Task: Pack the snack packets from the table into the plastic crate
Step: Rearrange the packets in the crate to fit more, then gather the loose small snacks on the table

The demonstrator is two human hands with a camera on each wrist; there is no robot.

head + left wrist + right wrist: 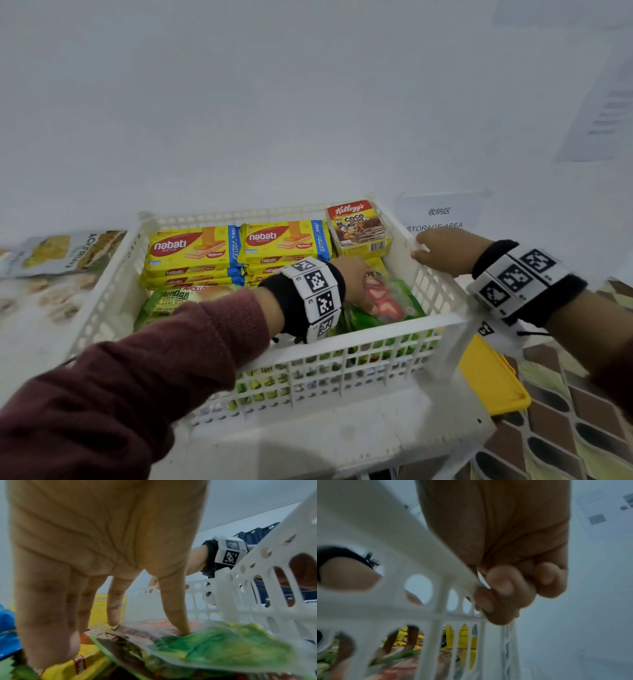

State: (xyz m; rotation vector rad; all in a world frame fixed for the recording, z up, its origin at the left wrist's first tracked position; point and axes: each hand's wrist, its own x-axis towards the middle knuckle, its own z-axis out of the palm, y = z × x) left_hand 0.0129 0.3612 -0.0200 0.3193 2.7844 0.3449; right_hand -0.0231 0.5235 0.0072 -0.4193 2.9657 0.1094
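Head view, left hand (352, 279) fingers (173, 609) spread straight, pressing green packet (390, 301), right hand (442, 251) fingers (503, 582) curled round crate (342, 329) rim

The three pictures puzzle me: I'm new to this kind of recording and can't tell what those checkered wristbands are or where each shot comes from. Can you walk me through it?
No machine here: a person packs snacks by hand. The checkered bands hold small cameras, one on each wrist, and a third is worn on the head.

The head view looks down at a white plastic crate. In it lie yellow nabati wafer packs, a Coco Pops box and a green snack packet. Another packet lies outside, to the crate's left.

The left wrist view looks along the left hand, whose straight fingers press down on the green packet.

The right wrist view shows the right hand gripping the crate's rim, apparently steadying it.
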